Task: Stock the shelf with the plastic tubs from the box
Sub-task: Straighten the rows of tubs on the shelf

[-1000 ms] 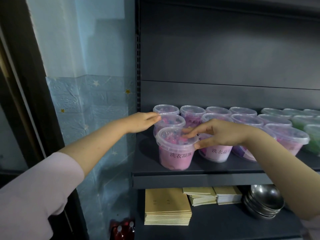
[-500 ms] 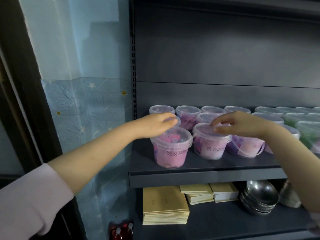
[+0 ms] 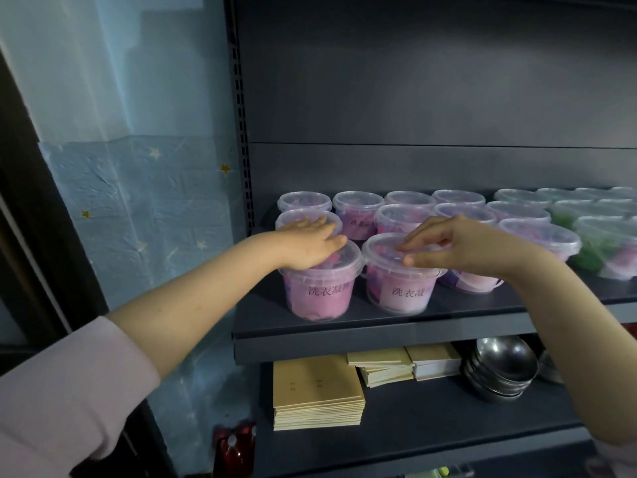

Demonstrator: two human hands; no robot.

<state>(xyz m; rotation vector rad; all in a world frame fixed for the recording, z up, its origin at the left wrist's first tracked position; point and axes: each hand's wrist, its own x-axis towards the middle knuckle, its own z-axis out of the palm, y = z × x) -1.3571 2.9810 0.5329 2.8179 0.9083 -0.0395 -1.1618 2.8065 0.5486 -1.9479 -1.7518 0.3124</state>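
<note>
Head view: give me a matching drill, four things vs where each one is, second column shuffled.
Things:
1. left hand
2. right hand
3. steel bowls
4. tan booklets

Places:
A. lower shelf, right side
B. flat on the lid of the front-left pink tub
C. lower shelf, left side
D. fingers on the lid of the second front tub

Pairs: 1-B, 2-D, 3-A, 4-C

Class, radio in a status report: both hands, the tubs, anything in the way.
Left hand flat on front-left tub lid. Right hand fingertips resting on neighbouring tub lid. Both upright at shelf front; rear tubs close behind.
</note>
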